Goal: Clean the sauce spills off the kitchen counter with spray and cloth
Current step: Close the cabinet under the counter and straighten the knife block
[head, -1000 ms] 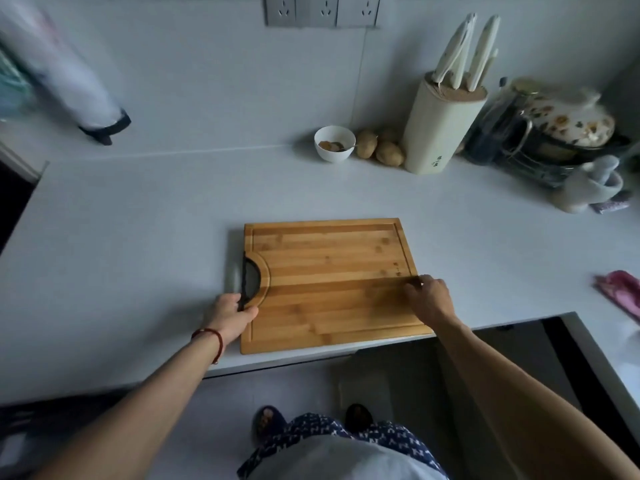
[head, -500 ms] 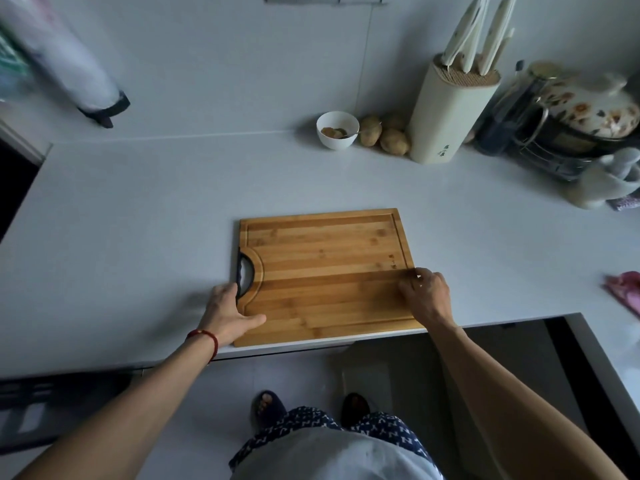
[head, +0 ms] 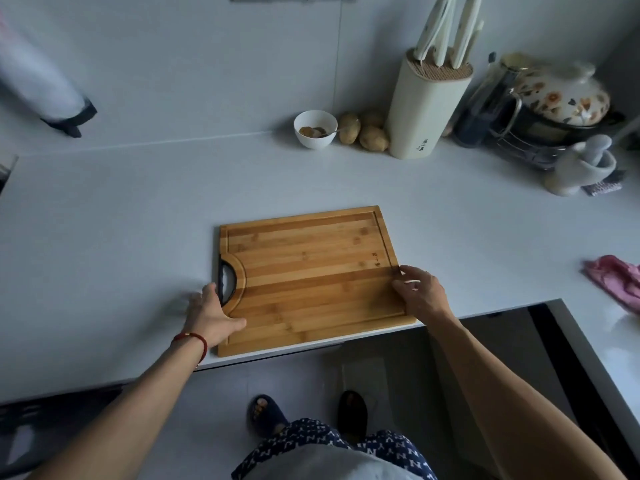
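A bamboo cutting board [head: 311,271] with a black handle lies flat on the white counter [head: 121,237], its near edge at the counter's front edge. My left hand [head: 211,313] is at the board's left side below the handle, fingers straight and blurred, thumb lying on the wood. My right hand [head: 419,292] rests at the board's right edge with loosely bent fingertips touching it. A crumpled pink cloth [head: 616,282] lies on the counter at the far right. No spray bottle or sauce spill shows.
Along the back wall stand a small white bowl [head: 315,129] with brown sauce and a spoon, potatoes [head: 367,133], a cream knife block [head: 426,109], a flowered pot on a rack [head: 554,102] and a stone mortar [head: 581,168]. A white roll [head: 45,88] hangs upper left.
Both hands have loosened from the board's edges. My left fingers have straightened and spread, and the view has tilted slightly downward.
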A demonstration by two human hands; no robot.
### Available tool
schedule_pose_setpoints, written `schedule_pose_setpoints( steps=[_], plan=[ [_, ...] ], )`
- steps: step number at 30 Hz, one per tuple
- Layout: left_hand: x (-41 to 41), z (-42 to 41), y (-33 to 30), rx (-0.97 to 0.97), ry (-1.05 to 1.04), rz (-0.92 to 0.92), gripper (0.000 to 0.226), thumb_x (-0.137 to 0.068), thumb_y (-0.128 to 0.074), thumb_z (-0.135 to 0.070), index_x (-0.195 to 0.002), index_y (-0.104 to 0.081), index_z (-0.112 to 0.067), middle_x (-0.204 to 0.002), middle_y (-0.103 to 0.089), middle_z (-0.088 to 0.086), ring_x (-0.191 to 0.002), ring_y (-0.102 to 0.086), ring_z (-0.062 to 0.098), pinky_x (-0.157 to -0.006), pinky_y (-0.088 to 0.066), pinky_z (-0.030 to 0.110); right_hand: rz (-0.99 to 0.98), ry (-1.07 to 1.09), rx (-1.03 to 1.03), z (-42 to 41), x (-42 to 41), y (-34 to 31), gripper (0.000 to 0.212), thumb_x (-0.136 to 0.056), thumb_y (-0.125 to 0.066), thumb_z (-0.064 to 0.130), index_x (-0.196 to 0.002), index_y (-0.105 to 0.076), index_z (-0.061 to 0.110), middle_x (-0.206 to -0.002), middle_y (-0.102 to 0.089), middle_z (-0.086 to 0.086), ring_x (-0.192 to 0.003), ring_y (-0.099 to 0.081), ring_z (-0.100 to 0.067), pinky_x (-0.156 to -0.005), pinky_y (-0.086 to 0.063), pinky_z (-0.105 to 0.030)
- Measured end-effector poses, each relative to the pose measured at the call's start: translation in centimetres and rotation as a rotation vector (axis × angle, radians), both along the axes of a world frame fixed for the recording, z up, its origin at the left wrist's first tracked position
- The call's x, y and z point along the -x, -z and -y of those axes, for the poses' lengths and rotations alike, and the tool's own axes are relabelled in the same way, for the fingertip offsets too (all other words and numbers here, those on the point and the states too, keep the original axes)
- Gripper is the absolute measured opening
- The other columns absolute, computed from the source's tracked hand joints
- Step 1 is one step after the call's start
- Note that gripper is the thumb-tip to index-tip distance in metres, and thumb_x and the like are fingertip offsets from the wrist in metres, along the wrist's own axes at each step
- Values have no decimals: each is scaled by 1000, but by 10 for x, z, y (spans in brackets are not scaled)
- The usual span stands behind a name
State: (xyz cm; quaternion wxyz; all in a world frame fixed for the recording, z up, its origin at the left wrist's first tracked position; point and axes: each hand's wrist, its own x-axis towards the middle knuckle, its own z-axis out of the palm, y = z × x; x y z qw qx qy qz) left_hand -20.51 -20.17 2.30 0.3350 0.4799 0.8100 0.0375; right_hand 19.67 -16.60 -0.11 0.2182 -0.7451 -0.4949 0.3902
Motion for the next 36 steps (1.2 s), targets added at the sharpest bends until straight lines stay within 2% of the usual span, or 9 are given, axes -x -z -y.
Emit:
schedule_pose_setpoints(
  steps=[3, 6, 8, 11, 20, 24, 27, 33, 36],
  plan=[
    [-41, -3, -9, -357, 215, -128, 93, -70, -84, -31, -149, -36, -20, -133, -39, 11, -124, -38, 30, -105, -43, 43, 53, 66, -101, 23, -9, -10, 33, -104, -62, 26, -134, -66, 13, -125, -69, -2, -102, -65, -15, -94, -56, -35],
    [-107, -10, -8, -480, 499, 85, 73, -76, -79, -22, -142, -49, -20, -133, -44, 7, -126, -39, 24, -108, -43, 41, 110, 203, -117, 68, -35, -15, 26, -101, -61, 15, -125, -72, 14, -122, -73, -3, -100, -67, -13, -95, -53, -31],
    [-157, -13, -6, -440, 719, 217, 62, -80, -75, -18, -139, -54, -18, -137, -45, 6, -129, -41, 22, -110, -42, 36, 156, 329, -64, 107, -58, -18, 27, -99, -61, 12, -122, -74, 15, -117, -75, -1, -102, -68, -14, -94, -49, -28],
    [-223, -1, -2, -382, 990, 310, 57, -83, -67, -12, -138, -53, -16, -136, -50, 8, -128, -44, 26, -110, -35, 31, 232, 501, 0, 174, -92, -18, 26, -98, -59, 12, -114, -78, 20, -115, -77, 1, -107, -71, -20, -98, -55, -36],
    [-345, 68, -11, -119, 1410, 306, 72, -83, -63, -20, -151, -39, -28, -156, -36, -2, -145, -28, 19, -120, -26, 33, 324, 919, 189, 310, -200, 12, 36, -93, -59, 6, -126, -73, 8, -129, -72, -15, -119, -65, -34, -101, -49, -37],
    [-401, 94, -10, 16, 1355, 365, 70, -79, -62, -22, -147, -44, -33, -154, -40, -9, -145, -31, 14, -120, -32, 39, 378, 844, 369, 335, -239, 35, 47, -92, -62, 13, -139, -59, 9, -137, -59, -21, -123, -56, -42, -101, -49, -49],
    [-444, 117, -6, 135, 1259, 437, 66, -80, -64, -22, -143, -49, -35, -149, -45, -12, -139, -38, 11, -116, -36, 37, 365, 737, 345, 347, -242, 53, 51, -95, -60, 15, -145, -52, 9, -134, -62, -20, -118, -59, -42, -97, -51, -51],
    [-500, 159, 15, 516, 643, 723, 44, -89, -65, -16, -131, -62, -28, -125, -63, 2, -119, -58, 19, -102, -52, 42, 353, 706, 180, 359, -239, 63, 24, -103, -55, 32, -122, -62, 18, -105, -73, -6, -98, -68, -34, -78, -53, -40],
    [-501, 175, 25, 618, 500, 718, 41, -92, -61, -15, -132, -60, -25, -122, -65, 4, -116, -60, 24, -99, -54, 44, 246, 662, 228, 360, -221, 56, 22, -101, -60, 36, -118, -64, 21, -104, -75, -1, -95, -70, -31, -75, -47, -34]
  ],
)
